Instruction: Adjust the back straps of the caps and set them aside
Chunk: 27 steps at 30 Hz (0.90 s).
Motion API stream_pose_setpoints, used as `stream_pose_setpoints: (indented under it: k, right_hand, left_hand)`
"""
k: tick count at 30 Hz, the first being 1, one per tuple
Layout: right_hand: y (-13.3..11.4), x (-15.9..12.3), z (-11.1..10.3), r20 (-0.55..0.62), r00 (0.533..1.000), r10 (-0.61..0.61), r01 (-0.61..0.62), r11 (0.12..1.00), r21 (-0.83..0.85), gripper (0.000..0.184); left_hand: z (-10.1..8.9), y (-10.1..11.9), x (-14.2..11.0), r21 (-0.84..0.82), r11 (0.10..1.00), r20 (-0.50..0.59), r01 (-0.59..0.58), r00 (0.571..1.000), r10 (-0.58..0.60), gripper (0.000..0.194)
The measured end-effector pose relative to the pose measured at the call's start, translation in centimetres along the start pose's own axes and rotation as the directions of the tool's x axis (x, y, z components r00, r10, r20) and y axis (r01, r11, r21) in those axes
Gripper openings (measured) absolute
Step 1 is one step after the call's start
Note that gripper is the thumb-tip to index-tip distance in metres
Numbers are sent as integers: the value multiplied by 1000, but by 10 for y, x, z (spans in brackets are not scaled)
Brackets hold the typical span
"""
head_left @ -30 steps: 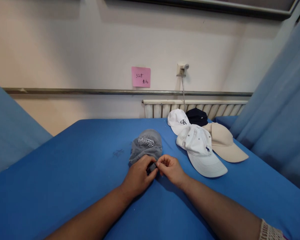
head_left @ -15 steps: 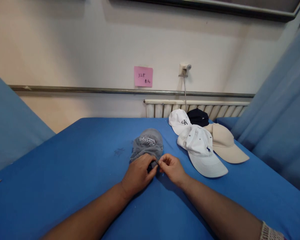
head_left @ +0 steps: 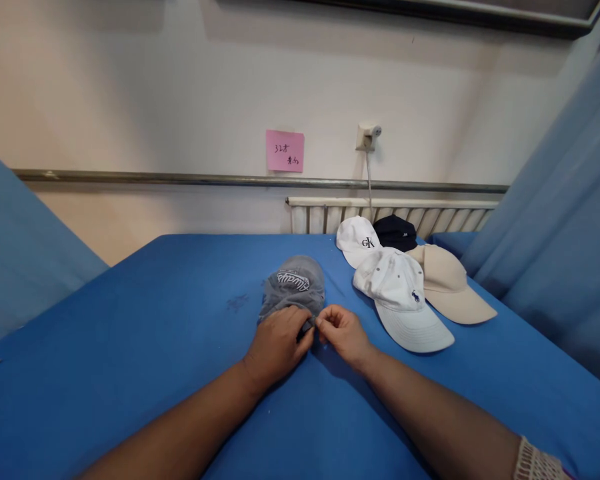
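Note:
A grey baseball cap [head_left: 295, 283] with white lettering on its front lies on the blue-covered table [head_left: 170, 300], straight ahead of me. My left hand [head_left: 283, 337] is closed on the cap's near edge, with the thumb below and the fingers over the fabric. At the same edge, my right hand [head_left: 343, 331] pinches a small dark piece, seemingly the cap's strap, between thumb and forefinger. The strap's details are mostly hidden by the fingers.
To the right lie a white cap [head_left: 357, 237] with black letters, a dark navy cap [head_left: 394, 230], a pale cap [head_left: 395, 280] with a small blue emblem and a beige cap [head_left: 440, 273]. Behind the table stand a radiator [head_left: 330, 217] and a wall rail [head_left: 205, 179]. Blue curtains [head_left: 565, 180] hang at both sides.
Almost nothing differs. Both hands keep their hold at the grey cap's near edge, and the whole view has shifted very slightly.

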State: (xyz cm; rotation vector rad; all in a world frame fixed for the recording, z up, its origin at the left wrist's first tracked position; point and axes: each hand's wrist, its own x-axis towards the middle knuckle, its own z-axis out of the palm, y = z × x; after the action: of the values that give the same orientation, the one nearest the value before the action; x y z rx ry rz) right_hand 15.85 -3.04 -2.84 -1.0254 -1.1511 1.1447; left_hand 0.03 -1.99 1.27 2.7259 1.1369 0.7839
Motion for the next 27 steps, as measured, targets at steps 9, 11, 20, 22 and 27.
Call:
stream_pose_setpoints:
  k: [9, 11, 20, 22, 27]
  right_hand:
    - [3, 5, -4, -83, 996, -30, 27, 999, -36, 31]
    - [4, 7, -5, -100, 994, -34, 31, 999, -35, 31]
    - [6, 9, -9, -102, 994, 50, -46, 998, 41, 37]
    - [3, 6, -8, -74, 989, 128, -120, 987, 107, 43]
    - [-3, -2, -3, 90, 959, 268, -283, 909, 307, 52]
  left_hand:
    - [1, -5, -2, -22, 999, -50, -29, 998, 28, 22]
    - [2, -6, -3, -38, 999, -53, -31, 998, 29, 26]
    - [4, -7, -4, -196, 965, -54, 173, 981, -187, 29]
    - [4, -7, -5, -238, 946, -50, 220, 970, -238, 28]
    - [4, -7, -5, -296, 941, 27, 162, 986, -162, 20]
